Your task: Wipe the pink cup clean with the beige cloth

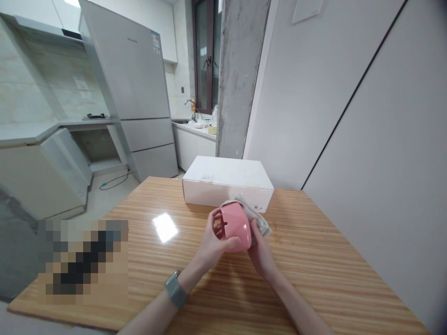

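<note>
Head view: looking forward and down over a table, both hands at its middle.

Pink cup: [237,228] smooth plastic, slotted open end turned to the left, held clear of the table near the middle, in front of the box.

Left hand: [213,239] clenched around the cup's near side, fingers curled over it; a watch [175,289] sits on the wrist.

Right hand: [261,253] grasping the cup's right side, pressing the cloth against it; its fingertips are hidden behind the cup, so their exact hold cannot be told.

Cloth: [260,215] pale grey, crumpled, draped over the cup's far side and trailing right.

Risk: a loosened grip could let the slick cup slip and drop onto the table; the loose cloth could slide off if the right hand eases.

Counts: two hands, one cup, one cloth, one watch, one box.

Box: [226,179] white, closed, lying flat on the far side of the table [314,260], just beyond the cloth.

Beyond: a fridge [129,79] far left, a concrete pillar [240,70] far right of it, a faucet [190,104] at the far counter.

Near left: a pixelated patch hides part of the table.
</note>
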A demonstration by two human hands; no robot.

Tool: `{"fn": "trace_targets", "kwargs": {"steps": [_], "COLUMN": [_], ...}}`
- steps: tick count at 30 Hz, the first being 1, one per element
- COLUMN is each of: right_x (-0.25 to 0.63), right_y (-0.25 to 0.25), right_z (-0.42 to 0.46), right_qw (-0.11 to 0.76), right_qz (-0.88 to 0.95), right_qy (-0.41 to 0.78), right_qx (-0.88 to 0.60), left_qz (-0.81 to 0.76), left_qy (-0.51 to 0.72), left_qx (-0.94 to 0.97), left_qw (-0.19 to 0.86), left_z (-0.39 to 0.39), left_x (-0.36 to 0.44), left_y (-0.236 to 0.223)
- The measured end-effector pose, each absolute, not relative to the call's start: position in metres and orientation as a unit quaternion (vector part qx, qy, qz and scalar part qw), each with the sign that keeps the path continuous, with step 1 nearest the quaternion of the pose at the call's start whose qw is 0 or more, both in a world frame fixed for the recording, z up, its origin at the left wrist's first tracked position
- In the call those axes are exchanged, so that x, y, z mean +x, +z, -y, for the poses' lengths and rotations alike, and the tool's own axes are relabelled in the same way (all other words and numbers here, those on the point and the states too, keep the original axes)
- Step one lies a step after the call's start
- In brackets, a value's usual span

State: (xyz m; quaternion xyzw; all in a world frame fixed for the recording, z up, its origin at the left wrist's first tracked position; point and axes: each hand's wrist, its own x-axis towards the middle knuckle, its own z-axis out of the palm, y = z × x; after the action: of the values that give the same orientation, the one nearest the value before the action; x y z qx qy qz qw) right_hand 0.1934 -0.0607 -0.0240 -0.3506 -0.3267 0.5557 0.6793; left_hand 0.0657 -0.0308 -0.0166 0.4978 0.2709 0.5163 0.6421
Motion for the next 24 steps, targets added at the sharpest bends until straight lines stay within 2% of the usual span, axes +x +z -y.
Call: {"fn": "trace_targets", "kwargs": {"steps": [11,17,24], "right_x": [0.189,0.192,0.198], "right_y": [-0.018,-0.016,-0.015], "right_z": [0.062,0.064,0.062], "right_qw": [0.624,0.611,0.626], "right_qz": [0.327,0.317,0.293], "right_qy": [0.648,0.672,0.666], "right_qx": [-0.288,-0.274,-0.281], "left_qz": [-0.338,-0.358,-0.331], "left_qy": [0.574,0.563,0.536], "left_qx": [0.648,0.669,0.697], "left_qw": [0.369,0.329,0.343], "left_z": [0.035,0.033,0.032], "left_x": [0.064,0.06,0.058], "left_y": [-0.001,-0.001,0.0]}}
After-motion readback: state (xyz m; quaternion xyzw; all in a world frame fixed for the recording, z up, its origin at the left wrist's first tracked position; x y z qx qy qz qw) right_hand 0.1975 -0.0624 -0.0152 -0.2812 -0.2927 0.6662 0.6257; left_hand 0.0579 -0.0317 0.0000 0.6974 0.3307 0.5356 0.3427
